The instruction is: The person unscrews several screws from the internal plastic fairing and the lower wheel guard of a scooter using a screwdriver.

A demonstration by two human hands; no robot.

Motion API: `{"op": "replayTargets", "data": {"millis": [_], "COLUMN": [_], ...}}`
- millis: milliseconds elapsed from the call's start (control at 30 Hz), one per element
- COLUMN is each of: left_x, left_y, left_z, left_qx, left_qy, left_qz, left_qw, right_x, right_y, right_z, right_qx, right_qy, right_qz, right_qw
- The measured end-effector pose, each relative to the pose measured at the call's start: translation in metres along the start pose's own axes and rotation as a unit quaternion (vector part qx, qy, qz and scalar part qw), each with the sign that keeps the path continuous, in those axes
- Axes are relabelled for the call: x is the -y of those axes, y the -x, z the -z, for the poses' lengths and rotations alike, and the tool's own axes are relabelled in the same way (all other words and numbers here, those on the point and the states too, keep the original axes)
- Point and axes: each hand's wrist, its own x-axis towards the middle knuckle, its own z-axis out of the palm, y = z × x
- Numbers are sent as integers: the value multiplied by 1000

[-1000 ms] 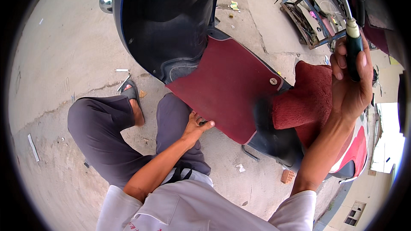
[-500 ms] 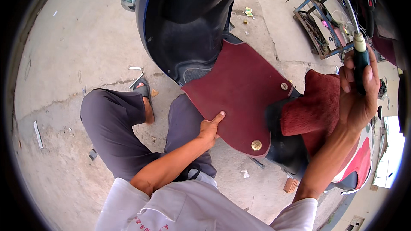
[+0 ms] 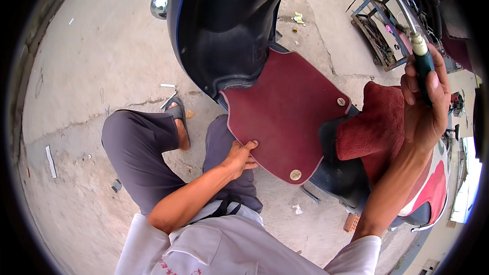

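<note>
A dark red floor mat [image 3: 285,109] with two round metal studs lies over the footboard of a dark blue and black scooter [image 3: 219,35]. My left hand [image 3: 239,159] pinches the mat's near left edge, thumb on top and fingers beneath. Raised at the right, my right hand [image 3: 428,91] is closed around the green handle of a screwdriver-like tool [image 3: 422,66] with a pale collar. Its long metal shaft points up and away, and its tip is hard to make out. Below that hand, a fuzzy red cover [image 3: 374,125] lies over the scooter's seat area.
A blue metal rack [image 3: 379,25] with tools and parts stands at the far right. A brick [image 3: 351,222] lies beside the scooter. Litter [image 3: 298,18] and metal strips [image 3: 168,94] are scattered on the concrete floor [image 3: 91,66]. A round mirror [image 3: 159,3] sticks out from the scooter's left side.
My left hand has moved slightly left and down along the mat's edge. The mat's near corner has shifted left and lies flatter. My right hand still holds the tool, slightly lower.
</note>
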Motion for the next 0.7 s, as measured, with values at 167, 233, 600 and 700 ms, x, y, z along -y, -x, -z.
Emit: {"op": "replayTargets", "data": {"millis": [167,233,600,700], "left_x": [-25,-52,-129,-139], "left_y": [18,27,-134,-133], "left_z": [42,36,45,51], "left_qx": [14,-166,-305,-298], "left_qy": [-329,-579,-720,-719], "left_qz": [63,-280,-452,-453], "left_qw": [942,747,429,435], "right_x": [-10,-9,-8,-5], "right_y": [-4,-2,-4,-10], "right_z": [-6,-12,-6,-15], "right_qx": [-16,-39,-28,-20], "right_qy": [-13,3,-40,-21], "right_qz": [1,-3,10,11], "right_qw": [1000,999,999,1000]}}
